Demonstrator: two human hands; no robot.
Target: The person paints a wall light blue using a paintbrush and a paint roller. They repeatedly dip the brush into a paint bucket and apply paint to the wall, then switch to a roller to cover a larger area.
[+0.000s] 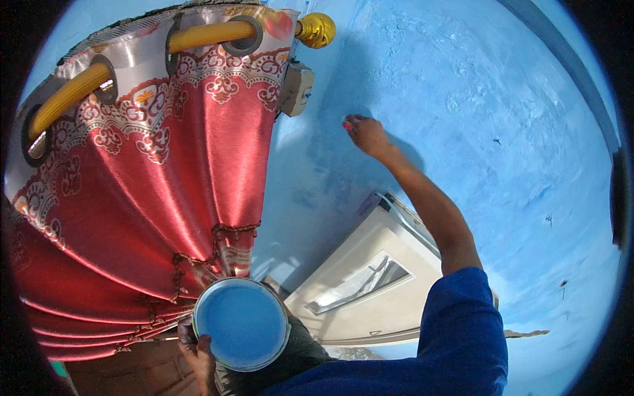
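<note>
My left hand [199, 349] grips the side of a round open container of blue paint [241, 324] at the lower middle. My right arm reaches up to the blue wall [446, 143], and my right hand [369, 134] is closed on a small red item [348, 125], perhaps a brush handle; most of it is hidden by the fingers. That hand is at or close to the wall surface, beside its own shadow. The wall near it shows patchy, glossy blue areas.
A red curtain [237, 148] with eyelets hangs at left from a yellow rod [213, 37] with a gold finial [317, 30]. Beside it is a small box [297, 89] on the wall. A white cabinet-like appliance [376, 282] stands below my right arm. Small nails or hooks stick out at right.
</note>
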